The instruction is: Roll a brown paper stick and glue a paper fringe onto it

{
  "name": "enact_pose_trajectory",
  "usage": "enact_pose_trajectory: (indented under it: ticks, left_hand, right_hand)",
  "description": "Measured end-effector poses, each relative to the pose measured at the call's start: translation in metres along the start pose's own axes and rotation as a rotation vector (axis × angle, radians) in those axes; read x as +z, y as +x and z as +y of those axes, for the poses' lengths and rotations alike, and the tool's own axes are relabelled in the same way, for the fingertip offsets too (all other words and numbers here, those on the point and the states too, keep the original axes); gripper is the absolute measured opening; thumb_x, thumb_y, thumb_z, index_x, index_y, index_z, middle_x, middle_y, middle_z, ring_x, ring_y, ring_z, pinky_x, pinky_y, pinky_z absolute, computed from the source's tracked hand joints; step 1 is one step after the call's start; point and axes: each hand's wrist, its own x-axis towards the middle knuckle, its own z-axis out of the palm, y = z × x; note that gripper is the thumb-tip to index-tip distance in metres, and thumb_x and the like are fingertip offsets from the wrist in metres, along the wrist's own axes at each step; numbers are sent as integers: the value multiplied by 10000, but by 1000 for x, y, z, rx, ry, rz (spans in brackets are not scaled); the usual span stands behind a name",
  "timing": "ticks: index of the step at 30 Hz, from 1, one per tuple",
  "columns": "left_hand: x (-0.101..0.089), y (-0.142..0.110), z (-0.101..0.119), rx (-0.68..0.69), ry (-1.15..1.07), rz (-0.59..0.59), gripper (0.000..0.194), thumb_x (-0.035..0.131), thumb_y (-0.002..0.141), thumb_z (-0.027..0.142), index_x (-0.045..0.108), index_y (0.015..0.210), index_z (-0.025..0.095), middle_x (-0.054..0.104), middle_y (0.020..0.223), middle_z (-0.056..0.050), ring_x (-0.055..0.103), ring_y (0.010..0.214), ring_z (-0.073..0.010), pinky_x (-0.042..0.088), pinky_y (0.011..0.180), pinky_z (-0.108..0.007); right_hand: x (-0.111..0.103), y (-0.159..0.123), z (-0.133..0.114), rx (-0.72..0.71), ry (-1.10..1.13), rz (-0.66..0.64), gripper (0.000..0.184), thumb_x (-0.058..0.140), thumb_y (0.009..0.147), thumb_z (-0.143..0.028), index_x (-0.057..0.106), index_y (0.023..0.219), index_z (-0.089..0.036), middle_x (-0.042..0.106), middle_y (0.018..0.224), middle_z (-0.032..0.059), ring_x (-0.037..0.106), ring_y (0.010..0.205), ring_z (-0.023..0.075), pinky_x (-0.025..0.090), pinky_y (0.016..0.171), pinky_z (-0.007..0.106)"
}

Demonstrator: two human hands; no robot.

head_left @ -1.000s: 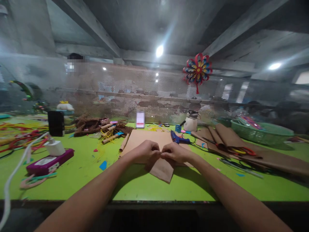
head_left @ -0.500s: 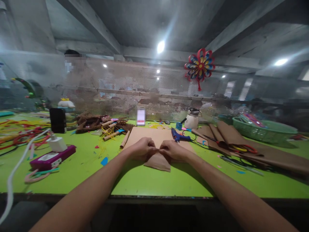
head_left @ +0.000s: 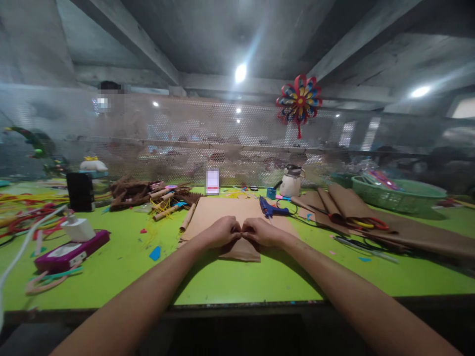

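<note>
Both my hands meet over a small piece of brown paper (head_left: 241, 251) near the front of the green table. My left hand (head_left: 224, 231) is closed, its fingertips pinching the paper's upper edge. From the other side my right hand (head_left: 261, 232) pinches the same edge, fingertips almost touching those of the left. The lower part of the paper flares toward me below the hands; its top is hidden by my fingers. Beneath and behind lies a flat tan board (head_left: 211, 212). A blue glue gun (head_left: 272, 207) rests at the board's right side.
Brown paper sheets (head_left: 371, 225) and red-yellow-handled scissors (head_left: 374, 224) lie right, before a green basket (head_left: 401, 195). A purple power strip (head_left: 74, 252) with a white plug (head_left: 77, 229) sits left. Paper rolls (head_left: 163, 210), a phone (head_left: 213, 181) and a jug (head_left: 290, 182) stand farther back.
The whole view has shifted slightly, with the surroundings moving left. My hands still pinch the brown paper, drawn slightly closer together and with the wrists turned a little.
</note>
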Motion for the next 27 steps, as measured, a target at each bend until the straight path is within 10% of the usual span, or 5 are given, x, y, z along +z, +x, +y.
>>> enact_pose_trajectory:
  ticks: [27]
  left_hand:
    - [2,6,-19,-41,-45,44,286,541,776,386,697,814,149,635,753,-48,527,660,-139,369,605,-233]
  right_hand:
    - [-4,-1,12,-108,-72,25,210,495,826,-145,684,915,-119,607,822,79,518,685,118,369,629,209]
